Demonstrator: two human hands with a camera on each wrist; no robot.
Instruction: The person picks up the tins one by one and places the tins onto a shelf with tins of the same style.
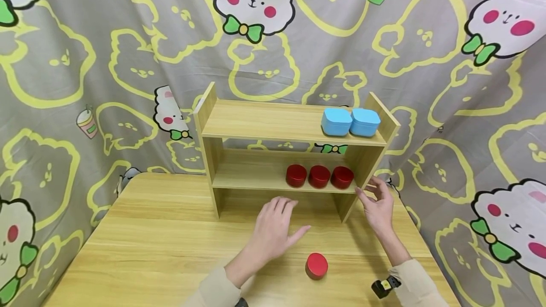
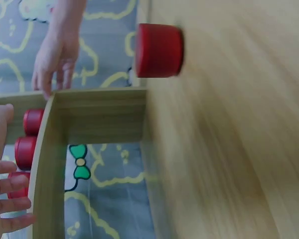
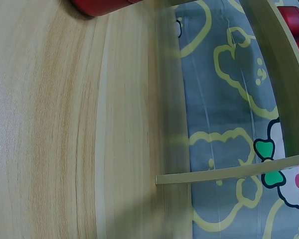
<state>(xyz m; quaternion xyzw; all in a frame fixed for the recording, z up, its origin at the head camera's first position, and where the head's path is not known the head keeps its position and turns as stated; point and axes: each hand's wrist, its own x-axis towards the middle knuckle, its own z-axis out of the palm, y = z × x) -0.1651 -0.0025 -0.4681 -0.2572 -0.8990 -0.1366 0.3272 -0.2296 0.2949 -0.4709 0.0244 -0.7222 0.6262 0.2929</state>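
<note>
In front of a wooden two-tier shelf (image 1: 256, 181), my left hand (image 1: 273, 231) is raised with its fingers spread and thumb apart, holding nothing. My right hand (image 1: 379, 207) is at the shelf's right side panel. Its thumb touches the front edge near the middle board, and the other fingers lie along the outer face. A round red tin (image 1: 316, 266) stands on the table, right of and nearer than my left hand. Three similar red tins (image 1: 319, 176) stand in a row on the middle board, towards its right end.
Two light-blue lidded boxes (image 1: 337, 122) sit side by side at the right end of the upper board. The wooden table (image 1: 162, 231) carries the shelf. A patterned curtain (image 1: 179, 51) hangs behind and at both sides.
</note>
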